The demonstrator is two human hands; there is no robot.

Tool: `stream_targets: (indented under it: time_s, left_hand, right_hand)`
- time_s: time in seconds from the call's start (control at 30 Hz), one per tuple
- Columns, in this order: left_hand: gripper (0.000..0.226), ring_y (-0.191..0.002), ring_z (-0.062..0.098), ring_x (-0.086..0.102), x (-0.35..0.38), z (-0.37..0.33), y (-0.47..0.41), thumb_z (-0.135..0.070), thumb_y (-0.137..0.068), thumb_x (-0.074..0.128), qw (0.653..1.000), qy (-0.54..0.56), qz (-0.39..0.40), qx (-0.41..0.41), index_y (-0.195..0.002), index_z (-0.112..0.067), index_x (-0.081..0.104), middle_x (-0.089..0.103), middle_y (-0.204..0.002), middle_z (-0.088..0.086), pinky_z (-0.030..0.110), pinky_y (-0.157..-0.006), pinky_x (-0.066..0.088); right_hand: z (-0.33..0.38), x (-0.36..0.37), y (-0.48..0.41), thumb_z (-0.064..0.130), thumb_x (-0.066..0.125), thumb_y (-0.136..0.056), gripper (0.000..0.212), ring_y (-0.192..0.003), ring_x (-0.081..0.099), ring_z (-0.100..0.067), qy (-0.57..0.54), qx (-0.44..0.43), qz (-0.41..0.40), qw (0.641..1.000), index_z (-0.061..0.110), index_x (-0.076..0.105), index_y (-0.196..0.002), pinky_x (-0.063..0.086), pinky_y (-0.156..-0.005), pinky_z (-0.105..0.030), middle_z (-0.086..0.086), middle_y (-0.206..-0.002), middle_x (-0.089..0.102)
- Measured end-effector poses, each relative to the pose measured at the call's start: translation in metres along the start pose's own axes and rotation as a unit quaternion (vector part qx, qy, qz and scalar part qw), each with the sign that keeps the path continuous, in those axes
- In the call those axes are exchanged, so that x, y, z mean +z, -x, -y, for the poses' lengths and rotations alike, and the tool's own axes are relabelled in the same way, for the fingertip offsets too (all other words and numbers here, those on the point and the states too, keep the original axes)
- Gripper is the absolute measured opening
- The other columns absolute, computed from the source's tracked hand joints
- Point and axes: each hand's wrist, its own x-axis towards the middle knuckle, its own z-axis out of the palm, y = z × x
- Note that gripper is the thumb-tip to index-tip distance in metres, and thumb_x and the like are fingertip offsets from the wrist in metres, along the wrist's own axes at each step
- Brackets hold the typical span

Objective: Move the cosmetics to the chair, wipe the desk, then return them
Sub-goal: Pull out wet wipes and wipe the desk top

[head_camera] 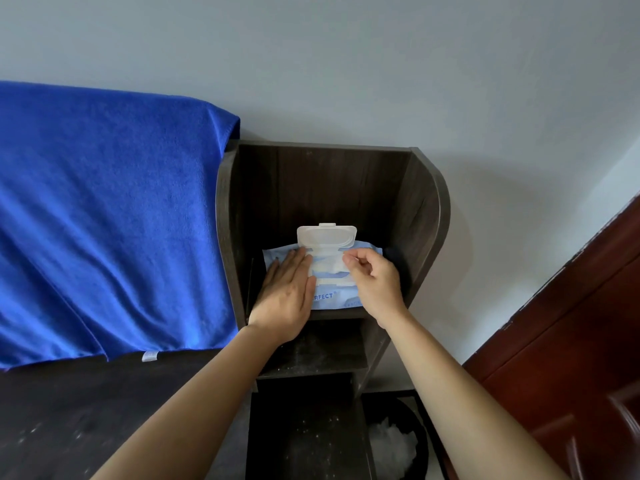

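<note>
You face a dark, matt wood-grain shelf, a soft blue terry cloth, a glossy plastic-film wipes pack with smooth white plastic lid.

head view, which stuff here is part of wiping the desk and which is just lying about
In the job: wipe pack, wipe, left hand pressing pack, right hand pinching wipe.
Lying about: blue towel, shelf, bin, door.

The towel at the left is vivid blue, the shelf unit dark brown wood grain, the wipes pack pale blue with a white lid and white wipe, the wall pale grey, the right-hand door reddish brown, the near desk black, pale-speckled.
</note>
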Motion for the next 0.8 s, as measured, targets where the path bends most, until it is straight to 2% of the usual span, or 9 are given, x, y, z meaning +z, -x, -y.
stream_targets:
  time_s: [0.07, 0.17, 0.27, 0.33, 0.43, 0.53, 0.63, 0.7, 0.8]
  left_hand:
    - [0.055, -0.153, 0.015, 0.008, 0.001, 0.001, 0.000, -0.036, -0.106, 0.020, 1.000, 0.002, 0.004, 0.000, -0.156, -0.012, 0.023, 0.016, -0.165, 0.004, 0.032, -0.124, -0.001]
    - [0.057, -0.153, 0.012, 0.007, 0.001, 0.002, 0.000, -0.039, -0.106, 0.017, 1.000, 0.002, 0.006, -0.004, -0.156, -0.014, 0.022, 0.016, -0.165, 0.003, 0.030, -0.123, -0.004]
    - [0.056, -0.153, 0.012, 0.006, 0.001, 0.002, -0.001, -0.039, -0.106, 0.017, 1.000, 0.006, 0.007, -0.007, -0.156, -0.014, 0.022, 0.016, -0.165, 0.002, 0.029, -0.123, -0.006]
    - [0.056, -0.153, 0.012, 0.006, 0.001, 0.002, -0.001, -0.039, -0.106, 0.018, 1.000, 0.008, 0.007, -0.008, -0.156, -0.014, 0.024, 0.016, -0.165, 0.002, 0.031, -0.123, -0.005]
    - [0.057, -0.153, 0.013, 0.005, 0.000, 0.001, 0.000, -0.040, -0.106, 0.018, 1.000, 0.008, 0.014, -0.011, -0.156, -0.014, 0.024, 0.015, -0.165, 0.002, 0.033, -0.124, -0.004]
    - [0.057, -0.153, 0.012, 0.004, 0.000, 0.002, 0.000, -0.040, -0.106, 0.018, 1.000, 0.013, 0.014, -0.011, -0.157, -0.013, 0.022, 0.015, -0.165, 0.002, 0.031, -0.123, -0.005]
    - [0.057, -0.153, 0.013, 0.004, 0.001, 0.002, 0.000, -0.039, -0.106, 0.018, 1.000, 0.011, 0.007, -0.005, -0.157, -0.012, 0.022, 0.015, -0.165, 0.003, 0.032, -0.123, -0.005]
    - [0.057, -0.153, 0.013, 0.004, 0.001, 0.002, 0.000, -0.038, -0.106, 0.019, 1.000, 0.013, 0.006, -0.003, -0.156, -0.011, 0.022, 0.015, -0.165, 0.004, 0.031, -0.123, -0.005]
    - [0.056, -0.153, 0.013, 0.005, 0.002, 0.002, 0.000, -0.037, -0.107, 0.020, 1.000, 0.017, 0.005, -0.004, -0.156, -0.012, 0.022, 0.016, -0.165, 0.004, 0.030, -0.123, -0.006]
  right_hand:
    - [0.005, 0.002, 0.002, 0.033, 0.063, -0.098, 0.005, -0.090, 0.062, 0.011, -0.044, 0.001, -0.028, 0.999, 0.036, 0.067, -0.098, 0.049, -0.073, -0.007, 0.020, -0.093, 0.069]
    - [0.013, 0.004, 0.001, 0.035, 0.062, -0.098, 0.013, -0.094, 0.064, 0.005, -0.062, -0.016, -0.057, 0.996, 0.028, 0.070, -0.107, 0.052, -0.078, -0.012, 0.016, -0.098, 0.070]
    - [0.019, 0.010, 0.001, 0.032, 0.061, -0.099, 0.012, -0.095, 0.062, 0.006, -0.046, -0.040, -0.065, 0.996, 0.026, 0.068, -0.107, 0.049, -0.076, -0.008, 0.016, -0.101, 0.069]
    - [0.019, 0.013, 0.002, 0.028, 0.061, -0.100, 0.009, -0.095, 0.063, 0.002, -0.015, -0.059, -0.091, 0.994, 0.025, 0.066, -0.106, 0.048, -0.075, -0.009, 0.015, -0.102, 0.068]
    - [0.012, 0.005, 0.000, 0.018, 0.059, -0.100, 0.013, -0.094, 0.063, -0.010, 0.130, -0.085, -0.127, 0.980, 0.018, 0.069, -0.108, 0.047, -0.076, -0.019, 0.005, -0.110, 0.064]
    - [0.009, -0.002, 0.001, 0.007, 0.062, -0.095, 0.021, -0.096, 0.061, -0.015, 0.264, -0.133, -0.112, 0.949, 0.016, 0.072, -0.112, 0.046, -0.076, -0.019, -0.002, -0.116, 0.056]
    - [0.012, 0.000, 0.004, 0.008, 0.064, -0.093, 0.021, -0.097, 0.063, -0.018, 0.302, -0.225, -0.040, 0.926, 0.010, 0.074, -0.112, 0.052, -0.075, -0.020, -0.005, -0.112, 0.059]
    - [0.014, 0.001, 0.005, 0.017, 0.065, -0.094, 0.026, -0.100, 0.064, -0.020, 0.328, -0.234, 0.009, 0.915, 0.009, 0.073, -0.117, 0.055, -0.079, -0.027, -0.006, -0.114, 0.062]
    - [0.017, 0.003, 0.002, 0.024, 0.066, -0.095, 0.030, -0.102, 0.066, -0.025, 0.366, -0.206, 0.018, 0.907, 0.006, 0.073, -0.117, 0.057, -0.083, -0.035, -0.012, -0.117, 0.067]
